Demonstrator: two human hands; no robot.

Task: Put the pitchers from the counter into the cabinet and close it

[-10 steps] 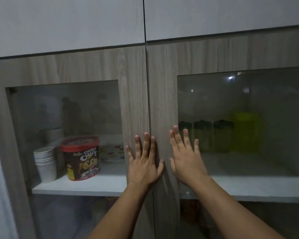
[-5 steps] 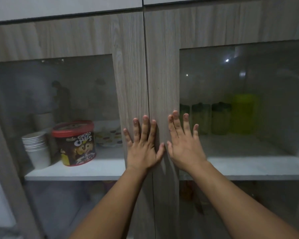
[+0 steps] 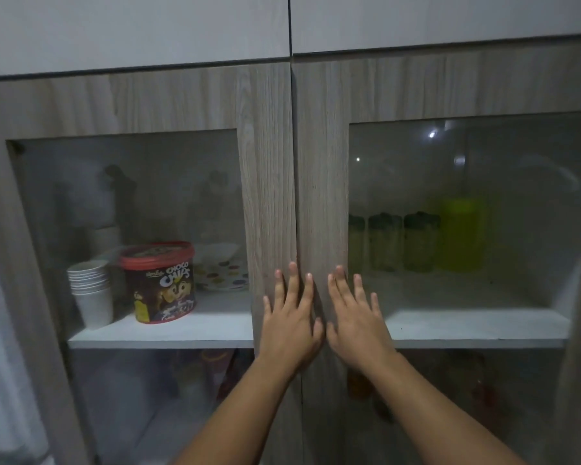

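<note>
The wood-grain cabinet has two glass-paned doors, both shut. My left hand lies flat with straight fingers on the left door, right beside the centre seam. My right hand presses flat on the right door just across the seam. Behind the right pane, on the white shelf, stands a yellow-green pitcher with three dark-lidded pitchers in a row to its left.
Behind the left pane stand a stack of white paper cups, a red-lidded Choco Chips tub and a dotted plate. Dim items fill the lower shelf. White upper cabinet doors hang above.
Both hands stay flat on the doors by the seam. Only the view has shifted, dipping down and then back up.
</note>
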